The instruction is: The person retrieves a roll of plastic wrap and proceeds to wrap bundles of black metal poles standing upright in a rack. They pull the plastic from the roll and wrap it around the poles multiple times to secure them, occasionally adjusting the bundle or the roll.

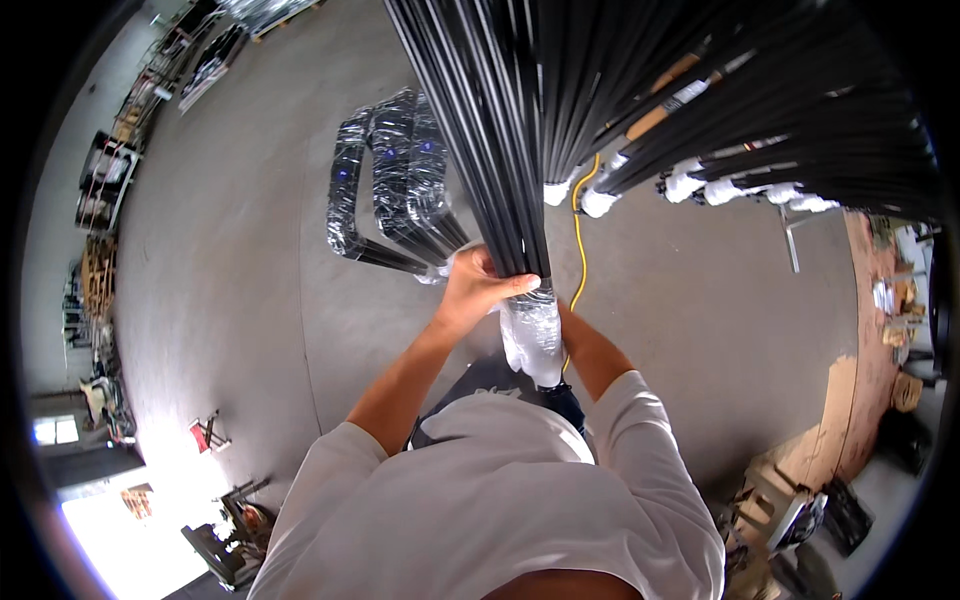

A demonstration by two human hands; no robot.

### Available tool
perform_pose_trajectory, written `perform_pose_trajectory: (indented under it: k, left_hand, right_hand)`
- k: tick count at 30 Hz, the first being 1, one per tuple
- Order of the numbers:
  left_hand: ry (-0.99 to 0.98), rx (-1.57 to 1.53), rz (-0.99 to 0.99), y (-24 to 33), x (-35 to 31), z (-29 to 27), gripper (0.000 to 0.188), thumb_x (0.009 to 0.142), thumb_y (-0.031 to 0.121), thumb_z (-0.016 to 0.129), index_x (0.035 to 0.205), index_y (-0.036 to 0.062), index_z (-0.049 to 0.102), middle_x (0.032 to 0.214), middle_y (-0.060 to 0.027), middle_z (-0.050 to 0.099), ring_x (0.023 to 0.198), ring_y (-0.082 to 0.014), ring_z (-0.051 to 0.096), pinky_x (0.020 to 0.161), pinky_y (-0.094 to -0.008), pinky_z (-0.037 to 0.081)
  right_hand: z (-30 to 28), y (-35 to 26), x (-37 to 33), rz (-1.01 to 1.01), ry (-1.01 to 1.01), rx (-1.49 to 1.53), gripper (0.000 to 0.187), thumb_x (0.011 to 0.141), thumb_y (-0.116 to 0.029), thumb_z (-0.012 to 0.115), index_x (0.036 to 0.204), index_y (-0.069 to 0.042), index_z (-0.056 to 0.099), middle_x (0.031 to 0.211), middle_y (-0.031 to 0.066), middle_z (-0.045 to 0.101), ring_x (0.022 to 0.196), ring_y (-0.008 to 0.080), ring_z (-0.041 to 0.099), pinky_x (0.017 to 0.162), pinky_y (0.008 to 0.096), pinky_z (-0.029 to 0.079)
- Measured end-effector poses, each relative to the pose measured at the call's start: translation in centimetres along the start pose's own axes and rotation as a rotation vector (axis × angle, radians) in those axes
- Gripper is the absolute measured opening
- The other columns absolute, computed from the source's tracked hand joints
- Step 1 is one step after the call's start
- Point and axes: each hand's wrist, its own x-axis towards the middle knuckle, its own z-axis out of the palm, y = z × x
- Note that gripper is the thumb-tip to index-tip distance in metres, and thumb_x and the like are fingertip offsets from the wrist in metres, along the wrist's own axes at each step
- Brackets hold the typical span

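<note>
A tall bundle of long black tubes (490,150) rises in front of me, its near end wrapped in clear film and a white plastic cover (535,335). My left hand (478,288) is closed round the bundle just above the cover, the thumb lying across the tubes. From the right, my right forearm (597,350) reaches behind the wrapped end, which hides the fingers of that hand. Left of the bundle, black looped frames (395,165) wrapped in shiny clear film stand with their tube ends toward me.
More black tube bundles (780,110) with white-covered ends fill the upper right. A yellow cord (580,240) runs along the grey floor (230,230) beside my bundle. Shelves and stacked goods (105,180) line the left wall. Cardboard (840,400) and a wooden stand (770,500) are at right.
</note>
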Motion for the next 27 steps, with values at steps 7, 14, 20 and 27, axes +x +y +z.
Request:
perform_pose_trajectory:
  k: [7, 14, 20, 27]
  left_hand:
    - [0.545, 0.607, 0.195, -1.7, -7.3, -2.8, 0.053, 0.079, 0.014, 0.061, 0.122, -0.0004, 0.035, 0.108, -0.0121, 0.047, 0.104, -0.0207, 0.043, 0.089, -0.0332, 0.033]
    - [0.729, 0.035, 0.124, -11.0, -10.9, -3.7, 0.107, 0.058, 0.027, 0.080, 0.133, 0.0041, 0.008, 0.127, -0.0138, 0.029, 0.119, -0.0232, 0.031, 0.098, -0.0374, 0.029]
    - [0.523, -0.092, -0.031, -11.3, -15.1, -6.3, 0.090, 0.052, 0.007, 0.078, 0.124, 0.0001, 0.024, 0.116, -0.0136, 0.041, 0.110, -0.0216, 0.042, 0.093, -0.0347, 0.035]
    - [0.050, 0.426, 0.062, -6.9, -22.6, -2.9, 0.102, 0.049, 0.014, 0.082, 0.128, 0.0043, 0.019, 0.119, -0.0150, 0.041, 0.111, -0.0274, 0.043, 0.094, -0.0377, 0.035]
  right_hand:
    - [7.3, -2.2, 1.2, 0.221, -0.526, 0.262, 0.067, 0.070, -0.022, 0.061, 0.126, 0.000, 0.034, 0.108, 0.0132, 0.051, 0.092, 0.0209, 0.055, 0.084, 0.0327, 0.042]
    - [9.5, -2.5, 0.9, 0.348, -0.691, 0.237, 0.065, 0.078, -0.033, 0.052, 0.131, -0.003, 0.029, 0.120, 0.0162, 0.043, 0.101, 0.0233, 0.052, 0.091, 0.0331, 0.038]
    - [7.8, -2.9, -2.4, 0.259, -0.626, 0.070, 0.066, 0.085, -0.042, 0.044, 0.135, -0.005, 0.024, 0.131, 0.0188, 0.036, 0.108, 0.0254, 0.050, 0.097, 0.0334, 0.035]
    - [4.8, -0.2, -12.6, -0.271, 0.462, 0.021, 0.024, 0.084, -0.018, 0.050, 0.099, 0.000, 0.055, 0.095, 0.0112, 0.059, 0.084, 0.0172, 0.057, 0.072, 0.0260, 0.045]
